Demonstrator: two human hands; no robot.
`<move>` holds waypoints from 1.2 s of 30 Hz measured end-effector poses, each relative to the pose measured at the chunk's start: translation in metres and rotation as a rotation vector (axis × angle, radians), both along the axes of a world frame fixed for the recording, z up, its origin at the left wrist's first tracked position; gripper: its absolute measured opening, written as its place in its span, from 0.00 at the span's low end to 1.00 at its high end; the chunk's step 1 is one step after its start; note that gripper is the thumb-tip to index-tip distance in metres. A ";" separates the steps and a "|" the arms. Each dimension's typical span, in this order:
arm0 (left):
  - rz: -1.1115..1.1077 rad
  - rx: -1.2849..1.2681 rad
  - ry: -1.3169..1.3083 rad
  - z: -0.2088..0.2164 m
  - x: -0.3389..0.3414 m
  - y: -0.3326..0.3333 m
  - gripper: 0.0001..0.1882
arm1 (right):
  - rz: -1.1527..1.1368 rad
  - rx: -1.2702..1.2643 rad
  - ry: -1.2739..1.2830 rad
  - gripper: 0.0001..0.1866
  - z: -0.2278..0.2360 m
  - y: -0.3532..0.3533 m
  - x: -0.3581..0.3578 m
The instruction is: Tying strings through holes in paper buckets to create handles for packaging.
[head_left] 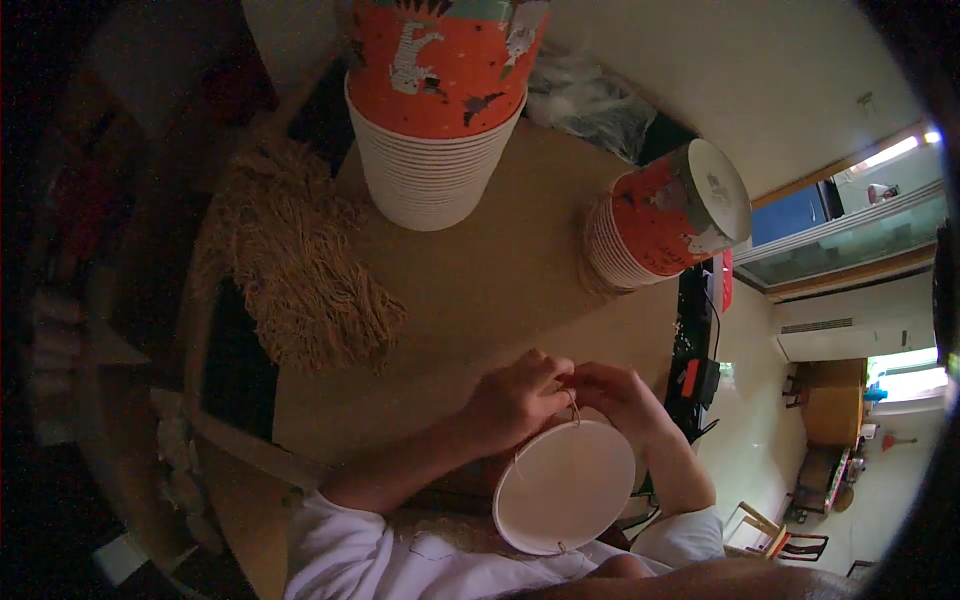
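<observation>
A paper bucket (565, 488), white inside, rests against my body with its open mouth facing up toward me. A thin brown cord (575, 408) passes through the rim at its far side, and another bit of cord (561, 546) shows at the near rim. Just beyond the far rim, my left hand (520, 400) and my right hand (620, 395) meet, fingers closed and pinching at the cord. The fingertips partly cover each other, so the knot or loop between them is hidden.
Ahead stands a tall stack of orange and white paper buckets (430, 160); a second stack (660, 220) is at the right. A bundle of brown cords (300, 260) lies left on the cardboard-covered table (500, 290). Clear plastic bags (590, 105) sit at the back, a black-and-orange device (699, 380) at the right edge.
</observation>
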State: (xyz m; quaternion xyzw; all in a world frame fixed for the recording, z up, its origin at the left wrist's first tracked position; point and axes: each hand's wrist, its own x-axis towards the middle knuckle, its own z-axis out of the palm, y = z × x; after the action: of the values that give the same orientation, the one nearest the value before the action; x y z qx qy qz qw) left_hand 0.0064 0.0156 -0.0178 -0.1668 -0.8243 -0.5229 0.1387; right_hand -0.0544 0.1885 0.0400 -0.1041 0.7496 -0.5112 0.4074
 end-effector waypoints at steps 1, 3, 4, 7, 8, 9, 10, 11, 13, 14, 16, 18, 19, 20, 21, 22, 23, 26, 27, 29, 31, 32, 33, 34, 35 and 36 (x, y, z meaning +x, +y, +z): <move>0.012 0.011 -0.013 0.003 0.000 -0.001 0.14 | -0.014 -0.036 -0.056 0.12 -0.003 0.003 0.000; 0.023 0.023 -0.026 0.009 -0.001 -0.004 0.16 | -0.030 -0.072 -0.111 0.12 -0.002 0.007 -0.002; -0.007 0.017 -0.075 0.012 -0.001 -0.006 0.16 | -0.046 -0.113 -0.182 0.13 0.002 0.007 -0.003; -0.029 0.000 -0.050 0.013 -0.001 -0.006 0.16 | -0.091 -0.162 -0.307 0.14 0.010 0.007 -0.005; -0.019 -0.011 0.023 0.013 -0.001 -0.005 0.16 | -0.119 -0.170 -0.361 0.14 0.011 0.006 -0.005; -0.020 -0.012 0.023 0.013 -0.001 -0.005 0.16 | -0.120 -0.172 -0.360 0.14 0.009 0.007 -0.007; -0.018 0.003 0.037 0.014 -0.001 -0.005 0.15 | -0.095 -0.152 -0.332 0.13 0.005 0.008 -0.009; -0.016 0.019 0.051 0.014 -0.001 -0.005 0.15 | -0.069 -0.133 -0.305 0.13 0.004 0.009 -0.011; -0.028 0.017 0.055 0.013 -0.002 -0.004 0.15 | -0.037 -0.122 -0.305 0.12 0.007 0.004 -0.015; -0.038 0.016 0.058 0.013 -0.003 -0.004 0.16 | -0.004 -0.110 -0.305 0.10 0.008 0.002 -0.016; -0.042 0.008 0.040 0.014 -0.003 -0.003 0.15 | -0.009 -0.115 -0.337 0.09 0.003 0.003 -0.018; -0.043 0.000 0.021 0.014 -0.003 -0.003 0.15 | -0.013 -0.120 -0.371 0.08 -0.001 0.004 -0.019; -0.053 0.003 0.030 0.013 -0.003 -0.003 0.15 | -0.026 -0.122 -0.355 0.08 -0.002 0.005 -0.019; -0.062 0.007 0.038 0.011 -0.004 -0.003 0.15 | -0.040 -0.124 -0.338 0.08 -0.003 0.006 -0.018; -0.061 0.007 0.038 0.006 -0.004 -0.002 0.15 | -0.039 -0.124 -0.339 0.08 -0.007 0.006 -0.017; -0.053 0.021 0.022 -0.002 -0.005 0.001 0.14 | -0.053 -0.124 -0.222 0.07 -0.011 0.006 -0.014; -0.045 0.035 0.007 -0.006 -0.006 0.003 0.13 | -0.067 -0.124 -0.105 0.05 -0.013 0.006 -0.012; -0.077 0.079 0.027 -0.001 -0.011 -0.005 0.11 | -0.077 0.071 0.263 0.02 -0.008 -0.001 -0.002; -0.079 0.081 0.028 -0.003 -0.010 -0.004 0.11 | -0.079 0.074 0.264 0.02 -0.005 -0.001 0.001; -0.145 0.495 -0.356 -0.006 -0.009 0.001 0.09 | -0.100 0.055 0.402 0.01 0.001 -0.002 0.005; -0.209 0.527 -0.442 0.001 -0.012 -0.006 0.08 | -0.088 0.037 0.447 0.02 0.006 -0.002 0.008; -0.271 0.559 -0.527 0.004 -0.012 -0.009 0.07 | -0.073 0.019 0.492 0.02 0.009 -0.002 0.009; -0.266 0.558 -0.527 0.001 -0.012 -0.010 0.07 | -0.070 0.016 0.491 0.02 0.012 -0.003 0.010; -0.361 0.736 -0.627 -0.006 -0.012 -0.010 0.07 | -0.045 0.025 0.587 0.03 0.015 -0.006 0.012; -0.456 0.914 -0.724 -0.009 -0.011 -0.011 0.07 | -0.020 0.033 0.682 0.03 0.016 -0.008 0.013; -0.459 0.915 -0.723 -0.008 -0.012 -0.012 0.07 | -0.021 0.035 0.683 0.03 0.018 -0.008 0.016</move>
State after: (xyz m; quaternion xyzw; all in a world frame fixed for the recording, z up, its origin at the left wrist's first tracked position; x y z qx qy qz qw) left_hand -0.0055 0.0040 -0.0263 -0.0757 -0.4550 -0.8627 -0.2075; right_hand -0.0385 0.1806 0.0578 -0.2544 0.8525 -0.4379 0.1293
